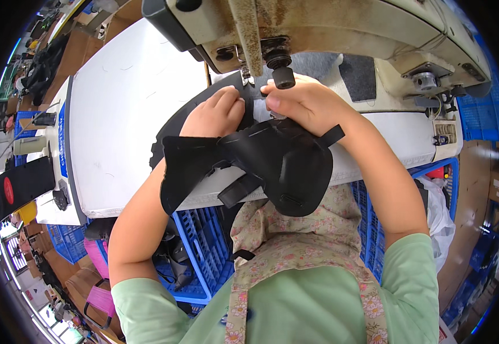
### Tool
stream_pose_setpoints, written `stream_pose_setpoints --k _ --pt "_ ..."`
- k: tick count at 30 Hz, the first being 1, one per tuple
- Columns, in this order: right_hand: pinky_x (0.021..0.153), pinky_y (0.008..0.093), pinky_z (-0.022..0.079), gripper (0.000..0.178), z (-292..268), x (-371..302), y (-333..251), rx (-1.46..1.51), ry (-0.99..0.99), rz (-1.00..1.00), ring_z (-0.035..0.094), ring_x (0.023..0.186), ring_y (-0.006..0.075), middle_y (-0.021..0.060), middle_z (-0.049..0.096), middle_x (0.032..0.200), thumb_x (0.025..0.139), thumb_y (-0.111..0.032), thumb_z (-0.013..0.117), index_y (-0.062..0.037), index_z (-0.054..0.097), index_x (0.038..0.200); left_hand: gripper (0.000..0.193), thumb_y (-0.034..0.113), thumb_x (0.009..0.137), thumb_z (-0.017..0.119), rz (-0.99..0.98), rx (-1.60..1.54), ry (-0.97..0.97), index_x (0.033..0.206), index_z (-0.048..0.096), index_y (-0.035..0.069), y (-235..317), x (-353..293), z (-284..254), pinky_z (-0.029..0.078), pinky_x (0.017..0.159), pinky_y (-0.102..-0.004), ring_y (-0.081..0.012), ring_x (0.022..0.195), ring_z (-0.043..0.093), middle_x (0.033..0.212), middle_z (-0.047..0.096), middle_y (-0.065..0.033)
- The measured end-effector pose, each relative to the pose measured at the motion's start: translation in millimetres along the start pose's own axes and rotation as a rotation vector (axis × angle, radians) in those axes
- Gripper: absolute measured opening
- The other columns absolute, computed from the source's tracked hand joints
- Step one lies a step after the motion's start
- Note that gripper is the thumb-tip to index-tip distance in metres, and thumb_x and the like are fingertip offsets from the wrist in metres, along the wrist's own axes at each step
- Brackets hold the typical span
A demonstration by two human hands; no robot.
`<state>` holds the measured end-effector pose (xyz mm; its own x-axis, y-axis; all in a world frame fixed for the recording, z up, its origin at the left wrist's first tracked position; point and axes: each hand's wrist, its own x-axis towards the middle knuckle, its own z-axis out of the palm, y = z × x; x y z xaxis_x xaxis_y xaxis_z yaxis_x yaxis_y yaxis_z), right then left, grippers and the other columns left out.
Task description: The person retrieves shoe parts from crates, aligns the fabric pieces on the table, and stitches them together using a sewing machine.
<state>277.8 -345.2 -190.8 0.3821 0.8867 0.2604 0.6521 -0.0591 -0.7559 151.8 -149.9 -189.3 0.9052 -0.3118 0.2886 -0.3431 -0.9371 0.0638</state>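
A black, moulded fabric piece (295, 166) with straps and a slot hangs over the front edge of the white sewing table, and part of it lies under the sewing machine's presser foot (247, 77). My left hand (216, 112) is closed, its curled fingers pressed on the black material left of the foot. Just right of the foot, my right hand (307, 104) is closed with thumb and forefinger together at the material's edge. What lies under its palm is hidden. The sewing machine (330, 28) arches over both hands.
Blue plastic crates (203, 246) stand below the table, one holding dark pieces. On the machine bed lies a grey felt-like piece (357, 77). A white plastic bag (440, 215) hangs at the right. Another machine's black part (20, 189) is at the left.
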Motion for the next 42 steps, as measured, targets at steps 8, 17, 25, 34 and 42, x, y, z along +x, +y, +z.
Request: stream_pose_setpoints --k 8,17,25,34,42 --pt "0.087 0.0380 0.043 0.048 -2.5 9.7 2.4 0.007 0.013 0.070 0.057 0.097 0.0343 0.0159 0.064 0.096 0.094 -0.044 0.049 -0.0002 0.065 0.105 0.017 0.025 0.092 0.053 -0.154 -0.139 0.098 0.096 0.055 0.009 -24.4 -0.3 25.7 0.051 0.072 -0.0404 -0.0324 0.084 0.062 0.095 0.061 -0.0092" --pt "0.102 0.0473 0.034 0.026 -2.3 20.3 15.6 -0.058 -0.012 0.070 0.061 0.092 0.0284 0.0073 0.067 0.093 0.094 -0.034 0.049 -0.0159 0.064 0.105 0.029 0.034 0.095 0.048 -0.424 -0.272 -0.083 0.099 0.060 0.008 -29.8 15.8 12.6 0.050 0.076 -0.0418 -0.0335 0.088 0.062 0.097 0.063 -0.0118" --pt "0.102 0.0468 0.033 0.026 -3.1 17.1 18.4 0.075 -0.013 0.138 0.060 0.097 0.0290 0.0087 0.066 0.100 0.093 -0.031 0.049 -0.0151 0.064 0.107 0.027 0.034 0.091 0.051 -0.691 -0.432 -0.236 0.100 0.063 0.012 -17.6 33.4 -5.8 0.052 0.073 -0.0444 -0.0358 0.084 0.064 0.092 0.065 -0.0152" --pt "0.110 0.0526 0.024 0.027 -1.6 16.3 23.5 0.017 -0.020 0.122 0.061 0.099 0.0280 0.0073 0.067 0.103 0.093 -0.027 0.048 -0.0162 0.061 0.114 0.026 0.033 0.091 0.051 -0.658 -0.387 -0.170 0.099 0.063 0.012 -19.7 29.1 1.1 0.051 0.074 -0.0434 -0.0348 0.086 0.064 0.093 0.066 -0.0140" --pt "0.110 0.0495 0.027 0.025 -5.0 19.0 21.3 -0.045 -0.034 0.117 0.059 0.100 0.0302 0.0101 0.066 0.100 0.088 -0.019 0.050 -0.0126 0.062 0.110 0.026 0.032 0.092 0.050 -0.641 -0.392 -0.167 0.100 0.064 0.012 -21.8 30.2 1.8 0.051 0.074 -0.0429 -0.0350 0.086 0.063 0.093 0.066 -0.0144"
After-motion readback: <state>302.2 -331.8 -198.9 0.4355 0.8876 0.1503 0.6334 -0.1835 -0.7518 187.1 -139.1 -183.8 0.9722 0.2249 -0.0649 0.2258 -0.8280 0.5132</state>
